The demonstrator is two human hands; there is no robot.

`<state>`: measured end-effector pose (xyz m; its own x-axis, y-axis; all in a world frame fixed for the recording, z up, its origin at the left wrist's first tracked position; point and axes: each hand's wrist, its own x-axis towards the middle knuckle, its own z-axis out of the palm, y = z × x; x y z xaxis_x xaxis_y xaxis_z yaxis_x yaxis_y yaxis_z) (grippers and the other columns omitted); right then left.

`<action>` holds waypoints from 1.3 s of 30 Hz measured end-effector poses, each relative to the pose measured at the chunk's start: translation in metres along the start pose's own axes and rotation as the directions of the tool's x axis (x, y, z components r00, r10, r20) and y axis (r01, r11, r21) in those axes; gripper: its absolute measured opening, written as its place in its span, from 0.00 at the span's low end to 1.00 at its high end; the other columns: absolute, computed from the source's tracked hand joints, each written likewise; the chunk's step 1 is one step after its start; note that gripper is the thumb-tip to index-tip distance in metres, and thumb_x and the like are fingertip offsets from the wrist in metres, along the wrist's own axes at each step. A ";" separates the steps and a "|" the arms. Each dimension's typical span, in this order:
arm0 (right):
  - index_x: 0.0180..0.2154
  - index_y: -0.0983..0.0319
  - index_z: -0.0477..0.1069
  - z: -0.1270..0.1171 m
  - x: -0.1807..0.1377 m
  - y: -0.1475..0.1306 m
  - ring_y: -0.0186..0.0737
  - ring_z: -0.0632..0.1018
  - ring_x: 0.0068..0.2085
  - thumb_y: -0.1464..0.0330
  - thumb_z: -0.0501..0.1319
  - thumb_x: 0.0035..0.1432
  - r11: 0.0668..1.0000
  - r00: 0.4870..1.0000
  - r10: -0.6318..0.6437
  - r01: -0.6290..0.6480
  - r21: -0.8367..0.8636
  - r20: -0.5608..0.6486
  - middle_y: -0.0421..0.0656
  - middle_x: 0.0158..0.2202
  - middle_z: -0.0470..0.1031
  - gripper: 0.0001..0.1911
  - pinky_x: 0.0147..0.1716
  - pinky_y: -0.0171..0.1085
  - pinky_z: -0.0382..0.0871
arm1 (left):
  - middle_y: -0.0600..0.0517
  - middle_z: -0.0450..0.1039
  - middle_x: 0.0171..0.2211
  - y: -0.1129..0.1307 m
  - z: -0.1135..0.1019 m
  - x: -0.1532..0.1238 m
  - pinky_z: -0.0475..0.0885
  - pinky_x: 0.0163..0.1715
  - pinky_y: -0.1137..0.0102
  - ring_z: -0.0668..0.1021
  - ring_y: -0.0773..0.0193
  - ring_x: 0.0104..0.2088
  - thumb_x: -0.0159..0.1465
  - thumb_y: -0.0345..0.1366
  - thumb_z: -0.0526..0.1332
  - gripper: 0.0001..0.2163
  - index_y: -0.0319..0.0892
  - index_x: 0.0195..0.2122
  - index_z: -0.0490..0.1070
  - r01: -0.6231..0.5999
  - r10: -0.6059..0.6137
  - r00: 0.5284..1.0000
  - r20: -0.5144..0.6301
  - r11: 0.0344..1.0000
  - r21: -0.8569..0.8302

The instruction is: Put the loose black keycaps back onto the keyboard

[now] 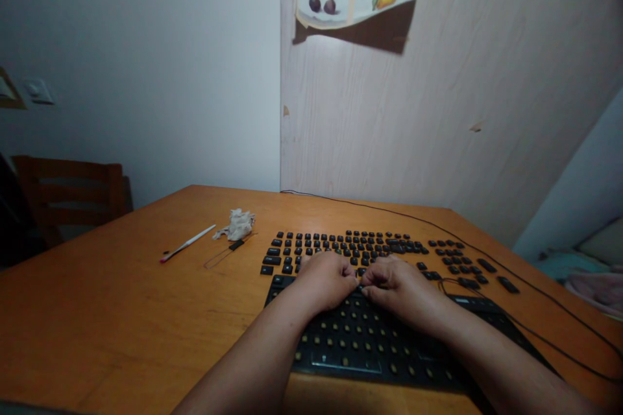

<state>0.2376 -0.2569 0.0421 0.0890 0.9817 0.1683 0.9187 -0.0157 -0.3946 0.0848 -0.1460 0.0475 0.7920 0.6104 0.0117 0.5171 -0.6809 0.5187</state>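
A black keyboard (335,363) lies in front of me, most of its keys stripped down to bare yellowish stems. One keycap (278,279) sits at its upper left corner. My left hand (327,280) is closed over the upper middle of the keyboard, fingers curled. Close beside it, my right hand (396,286) is pinched, thumb and fingertips meeting near the left fingertips at the top row. Something small and dark shows between the fingertips, too hidden to name. Behind the keyboard, loose black keycaps (274,251) lie in rows, partly covered by my hands.
On the wooden table (121,311), to the left, are a white toothbrush-like stick (195,236), a wire keycap puller (236,245) and a crumpled greyish cloth or tissue (239,224). A black cable (413,214) runs along the back and right. A wooden chair (73,193) stands at left.
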 end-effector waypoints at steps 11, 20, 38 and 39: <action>0.27 0.62 0.72 0.002 0.001 0.000 0.39 0.72 0.34 0.76 0.60 0.52 1.000 1.000 -0.016 0.016 0.027 0.000 0.40 0.29 0.74 0.05 0.35 0.35 0.61 | 0.54 0.80 0.35 0.000 0.003 0.001 0.62 0.47 0.57 0.76 0.55 0.41 0.58 0.45 0.59 0.10 0.50 0.28 0.78 0.028 -0.027 1.000 -0.013 0.999 0.047; 0.26 0.61 0.70 0.003 0.002 0.001 0.36 0.73 0.31 0.76 0.60 0.51 0.998 1.000 -0.017 0.016 0.060 0.013 0.39 0.27 0.73 0.05 0.31 0.33 0.61 | 0.53 0.80 0.33 0.002 0.004 0.001 0.62 0.47 0.58 0.76 0.56 0.39 0.58 0.43 0.59 0.09 0.49 0.27 0.78 0.050 -0.049 0.999 -0.023 0.999 0.022; 0.27 0.61 0.71 0.002 0.003 -0.001 0.38 0.73 0.33 0.75 0.59 0.54 1.000 0.999 0.000 -0.001 0.003 0.054 0.40 0.28 0.75 0.05 0.32 0.34 0.61 | 0.52 0.79 0.32 0.003 0.003 0.001 0.62 0.48 0.59 0.76 0.55 0.38 0.58 0.43 0.60 0.09 0.49 0.26 0.78 0.047 -0.046 0.999 -0.023 0.999 0.027; 0.27 0.61 0.72 0.003 0.003 -0.002 0.38 0.73 0.33 0.74 0.60 0.54 1.000 0.999 -0.002 0.003 -0.022 0.049 0.41 0.29 0.75 0.05 0.33 0.34 0.62 | 0.52 0.79 0.32 0.003 0.004 0.001 0.62 0.48 0.58 0.76 0.55 0.38 0.58 0.43 0.60 0.09 0.49 0.27 0.78 0.047 -0.046 0.999 -0.021 0.998 0.030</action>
<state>0.2350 -0.2536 0.0409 0.0686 0.9898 0.1247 0.9274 -0.0172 -0.3738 0.0880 -0.1491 0.0460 0.7604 0.6494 0.0056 0.5630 -0.6635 0.4928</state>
